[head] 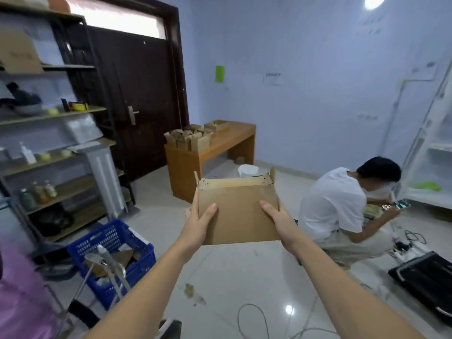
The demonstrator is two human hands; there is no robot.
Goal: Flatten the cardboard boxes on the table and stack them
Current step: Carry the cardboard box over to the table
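Observation:
I hold a flattened brown cardboard box (pixel 238 214) out in front of me, above the floor. My left hand (pixel 199 222) grips its left edge, thumb on top. My right hand (pixel 277 218) grips its right edge the same way. Small flaps stick up at the box's far corners. Across the room stands a wooden table (pixel 234 140) with several upright open cardboard boxes (pixel 193 137) clustered on its left end.
A blue plastic crate (pixel 111 245) with cardboard scraps sits on the floor at left, beside metal shelves (pixel 53 113). A person in a white shirt (pixel 342 206) crouches at right near an open fridge (pixel 433 162). Cables (pixel 256 319) and a black case (pixel 425 277) lie on the tiled floor.

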